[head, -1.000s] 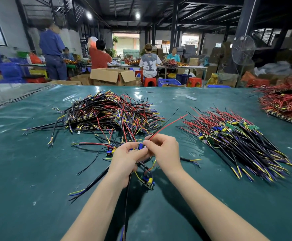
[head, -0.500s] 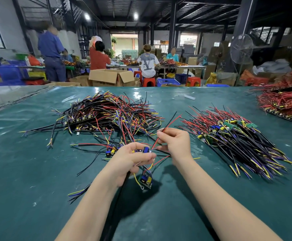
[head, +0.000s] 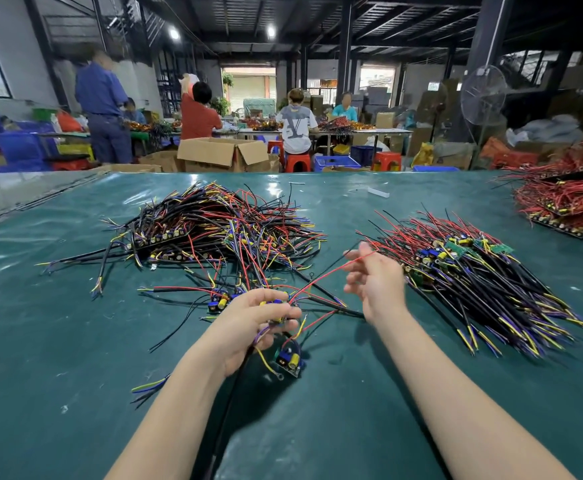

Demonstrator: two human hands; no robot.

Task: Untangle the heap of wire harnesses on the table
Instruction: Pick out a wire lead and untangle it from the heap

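Left hand (head: 255, 320), just in front of the tangled heap of wire harnesses (head: 214, 230), grips one harness at its board end. A second circuit board (head: 288, 361) hangs beneath. Right hand (head: 375, 282), right of the heap, has loosely spread fingers with a red wire (head: 321, 277) lying across them; whether they pinch it cannot be told. Risk: the wire slips free, or pulling drags snagged neighbours and strains solder joints.

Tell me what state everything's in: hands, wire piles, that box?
left hand: grips a harness, fingers curled.
right hand: fingers loosely spread, red wire across them.
tangled heap: jumbled, wires crossing.
right pile: wires laid roughly parallel.
cardboard box: flaps open.
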